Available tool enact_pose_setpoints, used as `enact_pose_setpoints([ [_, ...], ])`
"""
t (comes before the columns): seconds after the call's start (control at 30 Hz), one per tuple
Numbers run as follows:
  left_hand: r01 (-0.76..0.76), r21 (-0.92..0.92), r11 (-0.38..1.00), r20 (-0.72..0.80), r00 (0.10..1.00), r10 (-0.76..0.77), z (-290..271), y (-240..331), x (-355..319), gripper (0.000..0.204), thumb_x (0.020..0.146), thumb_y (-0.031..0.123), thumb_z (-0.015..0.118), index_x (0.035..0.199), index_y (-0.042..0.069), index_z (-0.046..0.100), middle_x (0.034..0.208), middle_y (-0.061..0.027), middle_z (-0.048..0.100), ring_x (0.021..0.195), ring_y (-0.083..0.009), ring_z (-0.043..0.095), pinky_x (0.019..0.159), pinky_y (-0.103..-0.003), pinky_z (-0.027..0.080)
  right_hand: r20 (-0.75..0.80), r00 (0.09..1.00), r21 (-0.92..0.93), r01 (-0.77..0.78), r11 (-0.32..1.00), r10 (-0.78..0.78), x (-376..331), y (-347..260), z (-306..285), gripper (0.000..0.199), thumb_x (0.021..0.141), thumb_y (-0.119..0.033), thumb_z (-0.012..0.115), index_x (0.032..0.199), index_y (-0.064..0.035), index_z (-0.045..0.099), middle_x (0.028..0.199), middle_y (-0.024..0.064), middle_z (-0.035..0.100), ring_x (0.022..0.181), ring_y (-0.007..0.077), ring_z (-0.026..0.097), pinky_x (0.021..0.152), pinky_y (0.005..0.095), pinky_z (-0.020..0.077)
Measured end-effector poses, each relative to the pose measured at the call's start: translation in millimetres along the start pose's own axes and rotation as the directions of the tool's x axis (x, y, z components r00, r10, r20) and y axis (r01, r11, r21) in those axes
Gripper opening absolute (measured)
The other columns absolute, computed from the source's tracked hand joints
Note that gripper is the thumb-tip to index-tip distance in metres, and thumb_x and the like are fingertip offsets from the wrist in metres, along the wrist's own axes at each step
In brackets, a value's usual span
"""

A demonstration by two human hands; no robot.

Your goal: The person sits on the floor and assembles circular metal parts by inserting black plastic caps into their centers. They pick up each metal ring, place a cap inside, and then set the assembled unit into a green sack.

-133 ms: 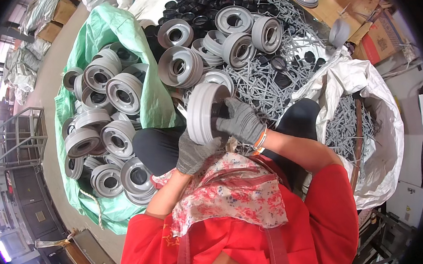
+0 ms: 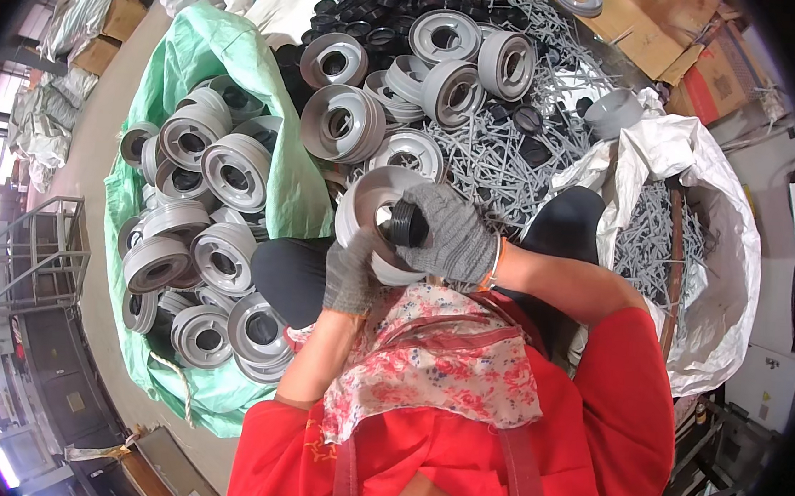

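Above my lap is a round grey plastic fitting [image 2: 360,197] with a deep rim, its hollow side tilted up. My left hand [image 2: 350,274], in a grey knit glove, is closed on its lower left rim. My right hand [image 2: 455,234], gloved alike, reaches into the hollow with its fingers wrapped round a black ribbed plastic ring [image 2: 406,224]. Whether the ring is seated in the fitting's centre is hidden by the fingers. Just beyond, another grey fitting [image 2: 408,153] lies among a heap of similar ones.
At left, a green woven sack [image 2: 304,200] holds many grey fittings with black centres. Ahead lie black rings [image 2: 363,11] and a pile of thin grey plastic pins [image 2: 477,166]. A white sack [image 2: 721,298] with more pins stands right. Cardboard [image 2: 723,77] lies at upper right.
The fitting in my hands has turned from nearly edge-on to show its hollow side, and the black ring shows more. A loose grey ring at upper right has moved nearer the white sack.
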State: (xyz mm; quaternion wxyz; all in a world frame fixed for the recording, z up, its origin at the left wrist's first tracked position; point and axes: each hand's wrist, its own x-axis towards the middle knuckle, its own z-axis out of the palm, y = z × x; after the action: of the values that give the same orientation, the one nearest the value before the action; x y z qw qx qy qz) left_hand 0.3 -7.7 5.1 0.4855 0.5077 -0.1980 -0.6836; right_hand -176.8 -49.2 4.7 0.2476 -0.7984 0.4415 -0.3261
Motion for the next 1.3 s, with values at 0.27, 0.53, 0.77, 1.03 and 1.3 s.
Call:
enact_pose_setpoints([
  [0.27,-0.161,0.185,0.969,0.17,0.977,0.129,-7.7,-13.5,-6.8,0.045,0.075,0.022,0.072,0.111,-0.001,0.056,0.094,-0.0069,0.063,0.08,-0.0167,0.061,0.069,-0.03,0.05,0.269,0.958,-0.023,-0.099,0.995,0.101,8.6,3.0,-5.9,0.062,0.062,-0.033,0.072,0.111,-0.0007,0.052,0.097,0.0224,0.059,0.091,0.0368,0.058,0.083,0.0423,0.0473],
  [0.53,-0.436,0.522,0.733,0.294,0.899,0.325,-2.0,3.0,-15.0,0.044,0.072,0.021,0.076,0.107,0.0,0.059,0.094,-0.0064,0.066,0.082,-0.0103,0.059,0.074,-0.027,0.048,0.441,0.738,0.397,-0.671,0.627,0.51,14.5,0.3,-2.0,0.059,0.066,-0.036,0.072,0.101,0.008,0.055,0.088,0.0221,0.063,0.087,0.0316,0.063,0.075,0.0388,0.0489],
  [0.77,-0.37,0.444,0.816,0.201,0.929,0.311,-5.7,0.3,-13.3,0.037,0.076,0.015,0.069,0.106,-0.003,0.058,0.094,-0.0075,0.065,0.083,-0.0153,0.06,0.073,-0.028,0.049,0.199,0.972,0.085,-0.145,0.986,0.126,-1.6,7.2,9.8,0.082,0.064,-0.037,0.07,0.124,0.0101,0.039,0.12,0.028,0.046,0.113,0.039,0.046,0.098,0.0414,0.0366],
  [1.03,0.006,0.049,0.999,0.06,0.998,-0.009,-0.8,10.6,-13.8,0.04,0.078,0.016,0.066,0.109,-0.006,0.055,0.093,-0.0123,0.064,0.081,-0.0201,0.062,0.074,-0.032,0.05,0.263,0.965,-0.073,0.028,0.997,-0.007,-1.3,5.2,8.8,0.073,0.066,-0.031,0.072,0.122,0.0048,0.042,0.119,0.027,0.046,0.113,0.0393,0.047,0.095,0.0436,0.0404],
  [1.3,-0.192,0.42,0.887,0.125,0.98,0.153,-13.6,-3.3,-18.1,0.036,0.075,0.017,0.07,0.104,-0.002,0.059,0.09,-0.0077,0.065,0.079,-0.0133,0.06,0.07,-0.027,0.049,0.26,0.954,0.201,-0.204,0.958,0.149,5.4,9.8,11.8,0.058,0.067,-0.032,0.072,0.112,-0.0008,0.053,0.089,0.0238,0.059,0.08,0.0358,0.062,0.068,0.0394,0.0516],
])
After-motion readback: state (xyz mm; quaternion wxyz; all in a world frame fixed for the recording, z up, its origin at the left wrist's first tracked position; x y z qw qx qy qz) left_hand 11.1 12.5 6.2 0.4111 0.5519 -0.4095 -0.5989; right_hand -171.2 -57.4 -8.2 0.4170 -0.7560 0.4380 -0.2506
